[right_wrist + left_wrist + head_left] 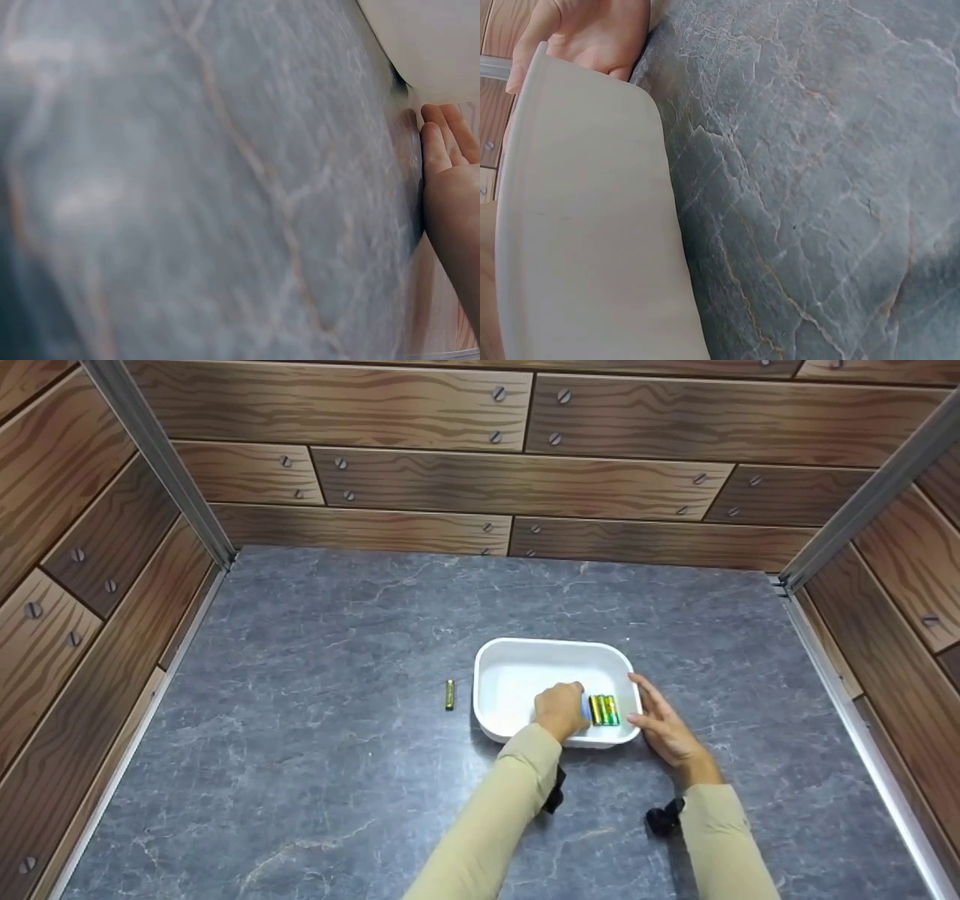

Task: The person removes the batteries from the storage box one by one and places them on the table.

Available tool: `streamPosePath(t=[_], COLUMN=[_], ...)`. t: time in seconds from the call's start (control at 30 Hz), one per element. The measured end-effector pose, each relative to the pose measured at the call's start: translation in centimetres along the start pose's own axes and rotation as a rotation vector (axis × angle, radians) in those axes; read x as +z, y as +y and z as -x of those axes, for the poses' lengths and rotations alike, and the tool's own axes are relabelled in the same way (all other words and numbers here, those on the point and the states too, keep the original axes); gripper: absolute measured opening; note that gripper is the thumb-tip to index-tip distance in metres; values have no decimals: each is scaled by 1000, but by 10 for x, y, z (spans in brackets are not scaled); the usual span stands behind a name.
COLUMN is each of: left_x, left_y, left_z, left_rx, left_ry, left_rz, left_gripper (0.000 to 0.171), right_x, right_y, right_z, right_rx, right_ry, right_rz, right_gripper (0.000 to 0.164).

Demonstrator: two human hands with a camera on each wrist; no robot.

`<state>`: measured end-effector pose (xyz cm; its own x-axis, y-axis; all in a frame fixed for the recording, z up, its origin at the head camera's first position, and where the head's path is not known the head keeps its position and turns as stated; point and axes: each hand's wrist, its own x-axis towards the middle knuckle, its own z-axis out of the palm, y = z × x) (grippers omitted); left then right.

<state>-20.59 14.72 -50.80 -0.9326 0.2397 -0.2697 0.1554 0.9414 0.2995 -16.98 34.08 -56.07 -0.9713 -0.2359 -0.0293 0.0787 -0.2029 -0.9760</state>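
A white plastic tub sits on the grey tabletop. Inside it, my left hand has its fingers curled on a small blue thing, mostly hidden by the hand; I cannot tell its kind. Right beside that lie several gold-and-green batteries, side by side at the tub's right end. My right hand reaches around this end from outside, thumb and a fingertip at the rim. Straight fingers of it lie by the tub's wall in the right wrist view. One more battery lies left of the tub.
Marbled grey tabletop surrounds the tub. Wood-patterned walls with metal corner posts close in the back and both sides. A dark wrist device is by the right sleeve.
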Motion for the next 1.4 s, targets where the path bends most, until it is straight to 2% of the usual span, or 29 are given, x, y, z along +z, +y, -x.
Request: streamPosePath(t=[0.23, 0.43, 0.63, 0.83, 1.2, 1.4], left_x=[-2, -3, -9, -18, -29, -35], left_y=[-1, -3, -5, -7, -11, -13], left_z=[0, 0, 0, -3, -1, 3], left_rx=[9, 31, 37, 66, 129, 161], left_ry=[-11, 23, -6, -30, 10, 21], left_rz=[-12, -9, 2, 31, 74, 109], left_gripper=[46, 36, 47, 54, 55, 58], right_x=[0, 0, 1, 0, -3, -2], right_y=[1, -1, 1, 0, 3, 2], right_z=[0, -1, -1, -2, -2, -1], right_rx=[-12, 11, -9, 15, -33, -16], right_ry=[0, 6, 2, 21, -26, -11], right_rz=[-9, 6, -10, -1, -24, -14], right_gripper=[70, 71, 68, 70, 66, 67])
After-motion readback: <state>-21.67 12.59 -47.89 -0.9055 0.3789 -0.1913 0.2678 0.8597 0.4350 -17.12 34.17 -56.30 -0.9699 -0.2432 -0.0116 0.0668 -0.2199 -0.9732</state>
